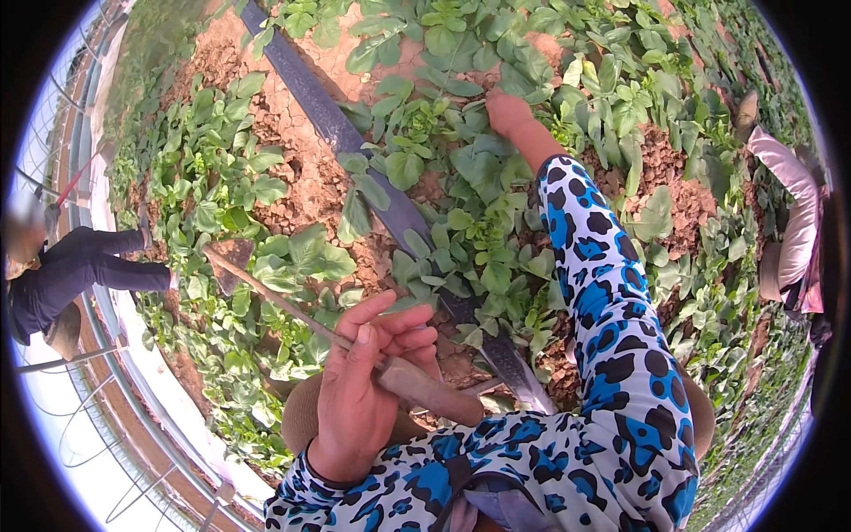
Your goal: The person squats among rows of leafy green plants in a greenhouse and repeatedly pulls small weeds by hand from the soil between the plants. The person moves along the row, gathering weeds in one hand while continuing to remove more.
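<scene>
Far over at nine o'clock a person in dark clothes [75,266] bends among the plants, close to the curved white frame bars [133,355] of the greenhouse edge. Just inside those bars runs a band of leafy green plants [222,186] on dry, cracked reddish soil [301,168].

Toward seven o'clock the left hand [359,390] comes up out of a blue, black and white spotted sleeve [417,479]. It is wrapped around the wooden handle [425,386] of a hoe, the thumb lying along the top and the fingers curled under. The thin shaft [284,306] of that tool runs away from the fist toward ten o'clock, ending in a flat, earth-coloured blade [229,259] that sits among the leaves.

A dark irrigation strip [355,151] crosses the bed from eleven o'clock down to about six, passing just behind the handle.

Past centre, the right arm in the same spotted sleeve stretches toward twelve o'clock. The right hand [507,113] is down in the foliage, fingers buried among the leaves; whether it grips a stem or only presses on them I cannot tell.

At three o'clock another person in a pale pink padded jacket [793,204] stoops over the neighbouring plants.
</scene>
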Tool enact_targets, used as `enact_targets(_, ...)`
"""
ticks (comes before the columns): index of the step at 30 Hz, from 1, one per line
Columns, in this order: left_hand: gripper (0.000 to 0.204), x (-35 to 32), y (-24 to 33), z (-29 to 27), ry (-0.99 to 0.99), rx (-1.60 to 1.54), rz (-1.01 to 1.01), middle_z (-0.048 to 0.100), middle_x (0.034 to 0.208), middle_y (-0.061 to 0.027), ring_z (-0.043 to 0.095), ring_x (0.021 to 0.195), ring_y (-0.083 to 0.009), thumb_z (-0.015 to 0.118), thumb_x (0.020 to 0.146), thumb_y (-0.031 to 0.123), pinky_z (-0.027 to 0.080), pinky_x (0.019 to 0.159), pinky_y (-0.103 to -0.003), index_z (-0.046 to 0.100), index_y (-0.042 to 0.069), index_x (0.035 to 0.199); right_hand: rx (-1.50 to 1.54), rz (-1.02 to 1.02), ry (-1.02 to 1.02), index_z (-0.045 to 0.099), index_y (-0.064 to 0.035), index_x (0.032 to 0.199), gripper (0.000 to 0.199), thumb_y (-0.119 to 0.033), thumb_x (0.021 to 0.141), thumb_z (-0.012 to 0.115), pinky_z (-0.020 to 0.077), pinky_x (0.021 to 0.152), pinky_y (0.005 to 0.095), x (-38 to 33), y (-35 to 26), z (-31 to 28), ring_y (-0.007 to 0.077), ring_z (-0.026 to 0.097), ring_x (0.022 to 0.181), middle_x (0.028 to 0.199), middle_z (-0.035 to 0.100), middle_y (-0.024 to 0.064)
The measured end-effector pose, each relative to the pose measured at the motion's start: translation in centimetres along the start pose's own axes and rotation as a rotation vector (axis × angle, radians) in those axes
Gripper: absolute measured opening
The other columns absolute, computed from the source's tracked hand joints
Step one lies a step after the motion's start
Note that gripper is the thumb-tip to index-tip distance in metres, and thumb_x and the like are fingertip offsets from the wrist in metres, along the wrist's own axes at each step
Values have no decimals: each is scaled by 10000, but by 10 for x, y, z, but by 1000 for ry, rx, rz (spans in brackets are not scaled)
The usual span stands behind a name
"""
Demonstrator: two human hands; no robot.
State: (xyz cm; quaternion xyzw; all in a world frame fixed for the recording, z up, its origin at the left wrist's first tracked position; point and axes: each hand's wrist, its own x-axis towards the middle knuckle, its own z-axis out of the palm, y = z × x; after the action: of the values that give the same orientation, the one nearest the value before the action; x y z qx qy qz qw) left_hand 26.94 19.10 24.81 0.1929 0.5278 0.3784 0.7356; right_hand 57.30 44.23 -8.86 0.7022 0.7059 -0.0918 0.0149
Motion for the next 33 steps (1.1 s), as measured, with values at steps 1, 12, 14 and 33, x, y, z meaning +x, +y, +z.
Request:
enact_targets(1, 383, -2, -1, -1, 12, 9, 4, 597, 1191, -198, 621, 994, -218, 349, 1043, 291, 517, 869, -359, 414, 51, 1334, 9, -26, 19, 655, -40, 966, 191, -94, 852, 512, 536, 829, 432, -1, -8, -7, 334, 651, 975, 1163, 598, 140)
enact_targets(12, 370, -7, -5, -5, -69, -45, 55, 592, 1209, -177, 595, 1035, -207, 361, 1044, 272, 478, 911, -354, 435, 46, 1328, -182, -159, 212, 665, -68, 801, 82, -100, 764, 599, 529, 748, 440, -42, -31, -71, 296, 671, 804, 967, 644, 124)
enact_targets(14, 368, -8, -5, -5, -80, -44, 74, 597, 1202, -173, 595, 1033, -204, 365, 1044, 272, 479, 912, -352, 440, 49, 1326, -220, -109, 210, 664, -66, 803, 84, -98, 759, 600, 529, 756, 445, -56, -31, -84, 304, 670, 797, 954, 647, 137)
enact_targets(33, 287, -18, -44, 10, -264, -31, 319, 587, 1137, -105, 578, 1002, -155, 430, 992, 188, 490, 805, -300, 551, 43, 1208, 193, -559, 29, 606, -14, 881, 143, -152, 844, 608, 476, 716, 450, -316, -130, -326, 372, 593, 819, 887, 578, 162)
